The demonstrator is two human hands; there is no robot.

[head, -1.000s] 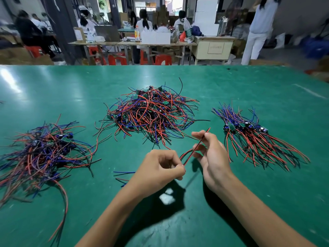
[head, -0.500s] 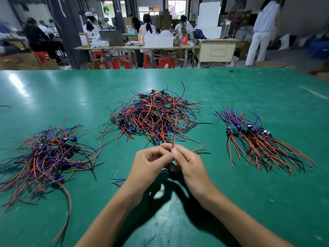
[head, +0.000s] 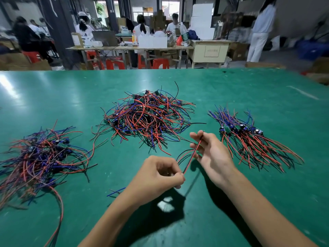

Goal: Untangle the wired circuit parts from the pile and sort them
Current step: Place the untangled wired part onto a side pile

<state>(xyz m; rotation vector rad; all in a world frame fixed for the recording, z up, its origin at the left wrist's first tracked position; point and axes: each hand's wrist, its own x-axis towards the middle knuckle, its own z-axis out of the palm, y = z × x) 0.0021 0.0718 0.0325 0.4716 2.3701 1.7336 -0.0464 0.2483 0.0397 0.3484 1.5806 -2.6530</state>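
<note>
A tangled pile of red, blue and black wired circuit parts [head: 147,116] lies in the middle of the green table [head: 267,97]. A messy heap of such parts [head: 41,155] sits at the left, and a neat combed bundle [head: 249,139] at the right. In front of the middle pile I hold one wired part [head: 193,154] above the table. My left hand [head: 158,177] grips its near end, fingers curled. My right hand [head: 210,154] pinches its red and black wires, stretched straight between the two hands. Its blue wires [head: 115,191] trail out under my left wrist.
Beyond the table's far edge stand work benches [head: 128,48] with boxes, red stools [head: 158,63] and several people. Bare green surface lies near me and to the right front.
My hands were together half a second ago. The right hand has slid away up and to the right along the red and black wires, pulling them straight. The left hand has dropped slightly.
</note>
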